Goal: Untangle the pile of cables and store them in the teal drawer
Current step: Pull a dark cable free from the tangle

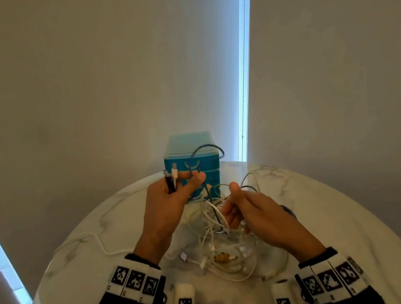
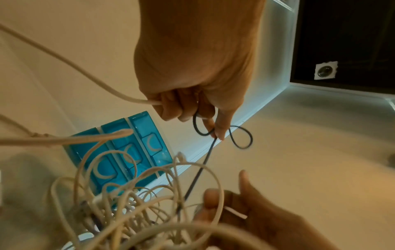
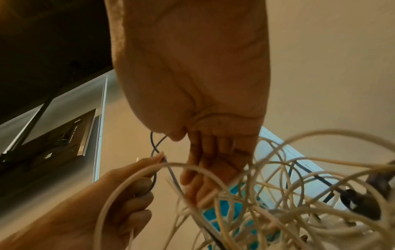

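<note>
I am holding my left hand raised above the tabletop, its fingers curled round a white plug and a dark plug so the freed ends are staying out of the heap. Its thumb and forefinger are also pinching the dark cable, which is looping up past the fingertips and then running down into the pile; I judge I am keeping it taut to trace where it is threading.

My right hand is working lower and to the right, fingers curled into the white strands, apparently gripping a loop so the heap does not lift when the dark line is drawn out.

The pile of cables is lying between my wrists on the near middle of the tabletop, mostly white and thoroughly knotted, with one white cable trailing off left. The teal drawer unit is standing at the far edge just behind the pile, all fronts closed, so nothing is being stored yet.
</note>
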Available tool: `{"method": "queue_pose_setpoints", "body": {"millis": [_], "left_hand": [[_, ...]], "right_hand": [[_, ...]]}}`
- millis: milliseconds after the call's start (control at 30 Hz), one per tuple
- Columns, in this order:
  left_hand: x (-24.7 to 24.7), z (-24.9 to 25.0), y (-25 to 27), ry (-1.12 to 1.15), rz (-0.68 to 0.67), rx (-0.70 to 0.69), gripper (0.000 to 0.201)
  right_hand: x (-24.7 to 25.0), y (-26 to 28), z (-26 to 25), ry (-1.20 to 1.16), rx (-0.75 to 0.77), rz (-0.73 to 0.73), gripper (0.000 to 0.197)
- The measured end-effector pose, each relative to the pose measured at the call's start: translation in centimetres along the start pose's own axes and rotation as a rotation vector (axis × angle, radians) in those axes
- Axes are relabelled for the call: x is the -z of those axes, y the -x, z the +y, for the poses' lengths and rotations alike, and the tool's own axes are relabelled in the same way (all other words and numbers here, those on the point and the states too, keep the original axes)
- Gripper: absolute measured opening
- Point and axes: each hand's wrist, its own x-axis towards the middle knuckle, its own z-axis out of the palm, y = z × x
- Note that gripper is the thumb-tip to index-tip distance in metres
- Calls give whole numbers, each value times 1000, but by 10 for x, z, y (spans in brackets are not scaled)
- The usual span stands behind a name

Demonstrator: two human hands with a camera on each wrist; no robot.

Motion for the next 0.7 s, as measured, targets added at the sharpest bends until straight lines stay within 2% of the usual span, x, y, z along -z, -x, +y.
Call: {"method": "queue_pose_setpoints", "body": {"millis": [67,133,167,267,367,433,533,600,700], "left_hand": [[0,4,1,70,60,-1,20],[-1,5,1,113,59,2,19],[-2,7,2,135,43,-1,19],[-10,7,6,126,-28,-42,18],[-14,8,8,71,-111,-63,17],[-11,4,5,9,-164,-36,23],[-3,-8,-1,-182,-300,43,36],[-2,-16,-3,-307,-368,84,35],[1,-21,-5,-334,-406,162,32]], "right_hand": [[-1,2,0,67,5,-58,47],[0,3,-1,102,59,-53,21],[0,4,-3,101,87,-42,15],[-1,3,-4,145,128,-5,20],[-5,1,0,222,151,7,7],[-5,-1,3,214,159,83,5],[1,-3,4,118,174,269,11],[4,-3,3,27,187,338,11],[8,-1,-9,-217,227,457,13]]}}
